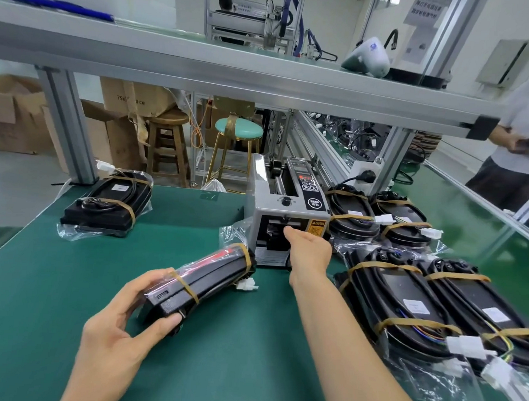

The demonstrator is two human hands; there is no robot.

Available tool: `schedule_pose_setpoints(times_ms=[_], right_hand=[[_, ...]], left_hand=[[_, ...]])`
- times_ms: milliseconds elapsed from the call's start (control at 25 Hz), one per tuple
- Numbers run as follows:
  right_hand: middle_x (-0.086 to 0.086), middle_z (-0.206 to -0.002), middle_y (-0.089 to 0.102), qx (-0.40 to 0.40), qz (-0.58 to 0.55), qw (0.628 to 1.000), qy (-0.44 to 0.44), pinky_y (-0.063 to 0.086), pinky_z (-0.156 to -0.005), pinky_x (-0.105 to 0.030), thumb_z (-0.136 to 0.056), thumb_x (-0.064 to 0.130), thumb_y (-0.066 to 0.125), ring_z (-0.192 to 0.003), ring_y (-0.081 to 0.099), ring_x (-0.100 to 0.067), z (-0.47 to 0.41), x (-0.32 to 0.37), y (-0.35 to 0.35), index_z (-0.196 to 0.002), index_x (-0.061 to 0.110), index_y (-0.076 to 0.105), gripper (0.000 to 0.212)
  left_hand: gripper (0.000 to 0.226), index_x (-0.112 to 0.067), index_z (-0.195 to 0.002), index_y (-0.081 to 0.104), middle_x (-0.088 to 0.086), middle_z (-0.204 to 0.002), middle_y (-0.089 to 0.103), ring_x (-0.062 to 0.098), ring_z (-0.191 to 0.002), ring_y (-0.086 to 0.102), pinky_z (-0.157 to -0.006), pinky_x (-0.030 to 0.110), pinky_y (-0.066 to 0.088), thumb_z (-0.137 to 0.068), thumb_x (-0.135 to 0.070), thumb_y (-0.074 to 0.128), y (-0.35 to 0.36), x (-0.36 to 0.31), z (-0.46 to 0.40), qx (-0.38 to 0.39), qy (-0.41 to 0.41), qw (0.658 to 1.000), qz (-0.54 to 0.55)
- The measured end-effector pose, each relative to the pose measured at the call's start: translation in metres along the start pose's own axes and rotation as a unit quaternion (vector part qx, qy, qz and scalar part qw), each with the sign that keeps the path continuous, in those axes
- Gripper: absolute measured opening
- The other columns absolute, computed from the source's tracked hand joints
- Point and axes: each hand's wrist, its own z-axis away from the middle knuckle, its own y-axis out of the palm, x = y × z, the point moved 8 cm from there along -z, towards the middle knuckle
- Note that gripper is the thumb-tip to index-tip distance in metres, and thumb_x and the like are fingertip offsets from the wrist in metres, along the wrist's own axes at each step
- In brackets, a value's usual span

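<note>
The green bench mat [66, 281] fills the lower half of the frame, and the grey tape dispenser [287, 208] stands at its centre. Just below and left of the dispenser, the black bagged unit [202, 277] is held tilted, with its far end near the dispenser's foot and its near end apparently raised off the mat. The near end is grasped by the left hand [119, 324], thumb along the front edge and fingers curled over the top. The right hand [309, 252] is stretched to the dispenser's mouth; its fingertips are hidden there, so whether anything is pinched cannot be told. The unit is judged stiff and fairly heavy, a hard moulded shell, while the clear bag over it is likely slippery. A firm hold is best taken across the shell's edges, not on loose film. The tan bands [186, 285] and the small white connector [247, 284] dangling at the far end are better left unpulled
</note>
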Motion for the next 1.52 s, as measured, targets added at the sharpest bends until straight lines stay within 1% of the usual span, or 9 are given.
schedule_pose_setpoints(times_ms=[160,280,400,440,520,640,760,1040,1520], right_hand=[[-0.001,-0.086,0.067,-0.043,-0.02,0.999,0.003,0.045,-0.08,-0.03,-0.082,0.012,0.073,-0.092,0.061,-0.022,-0.005,-0.003,0.002,-0.075,0.017,0.066,0.012],[0.004,-0.07,0.056,0.003,-0.052,0.998,0.041,0.042,-0.069,-0.03,-0.084,0.013,0.07,-0.074,0.053,-0.017,0.013,0.002,0.003,-0.071,0.017,0.06,0.017],[0.012,-0.071,0.061,0.244,-0.037,0.968,-0.035,0.042,-0.066,-0.019,-0.079,0.028,0.071,-0.071,0.055,-0.007,0.069,0.016,0.024,-0.066,0.021,0.065,0.016],[0.019,-0.087,0.067,0.338,-0.015,0.939,-0.067,0.044,-0.072,-0.011,-0.074,0.033,0.072,-0.087,0.06,0.001,0.099,0.017,0.035,-0.067,0.022,0.071,0.013],[0.034,-0.124,0.054,0.42,0.043,0.9,-0.11,0.036,-0.086,-0.001,-0.069,0.037,0.075,-0.119,0.044,0.017,0.143,0.007,0.049,-0.07,0.027,0.076,0.01],[0.037,-0.139,0.035,0.361,0.118,0.909,-0.17,0.02,-0.116,-0.032,-0.078,0.027,0.077,-0.137,0.021,0.012,0.155,-0.006,0.051,-0.067,0.035,0.075,0.014],[0.036,-0.139,0.032,0.326,0.159,0.912,-0.19,0.009,-0.119,-0.045,-0.078,0.027,0.074,-0.14,0.014,0.009,0.155,-0.01,0.049,-0.064,0.042,0.072,0.02],[0.037,-0.141,0.03,0.323,0.158,0.915,-0.181,0.012,-0.118,-0.047,-0.078,0.028,0.075,-0.142,0.014,0.005,0.16,-0.013,0.05,-0.065,0.041,0.073,0.019],[0.033,-0.142,0.034,0.3,0.165,0.917,-0.202,0.016,-0.118,-0.042,-0.078,0.027,0.075,-0.139,0.018,0.008,0.158,-0.015,0.052,-0.067,0.04,0.073,0.017]], left_hand=[[0.057,-0.035,-0.113,0.064,-0.01,-0.116,0.068,0.009,-0.109,0.062,-0.1,0.021,0.041,-0.059,-0.027,0.081,-0.002,0.006,-0.005,-0.006,-0.01,1.0,-0.004],[0.057,-0.036,-0.114,0.063,-0.011,-0.117,0.067,0.008,-0.109,0.062,-0.098,0.018,0.042,-0.058,-0.041,0.078,-0.003,0.007,-0.004,-0.015,-0.022,1.0,-0.004],[0.053,-0.036,-0.114,0.062,-0.011,-0.116,0.067,0.006,-0.108,0.062,-0.093,0.011,0.043,-0.063,-0.036,0.078,0.002,-0.002,-0.003,-0.026,-0.011,1.0,0.002],[0.052,-0.037,-0.113,0.062,-0.012,-0.115,0.068,0.005,-0.107,0.062,-0.091,0.01,0.043,-0.065,-0.029,0.079,0.004,-0.004,-0.004,-0.029,-0.005,1.0,0.0],[0.052,-0.042,-0.11,0.062,-0.015,-0.111,0.068,0.003,-0.104,0.063,-0.088,0.008,0.043,-0.066,-0.017,0.078,0.005,-0.007,-0.002,-0.041,-0.01,0.999,-0.007],[0.053,-0.04,-0.109,0.063,-0.017,-0.108,0.069,0.001,-0.101,0.064,-0.085,0.006,0.043,-0.067,-0.012,0.078,0.007,-0.011,0.004,-0.051,-0.017,0.998,-0.022],[0.054,-0.032,-0.112,0.063,-0.016,-0.11,0.068,0.003,-0.103,0.064,-0.087,0.009,0.043,-0.07,-0.005,0.081,0.01,-0.014,0.009,-0.056,-0.024,0.997,-0.036],[0.052,-0.028,-0.114,0.064,-0.016,-0.109,0.068,0.005,-0.101,0.064,-0.088,0.015,0.046,-0.071,-0.003,0.08,0.01,-0.016,0.011,-0.066,-0.043,0.996,-0.041],[0.05,-0.027,-0.111,0.064,-0.019,-0.105,0.069,0.002,-0.097,0.064,-0.082,0.007,0.043,-0.07,-0.003,0.08,0.009,-0.017,0.01,-0.067,-0.037,0.997,-0.023]])
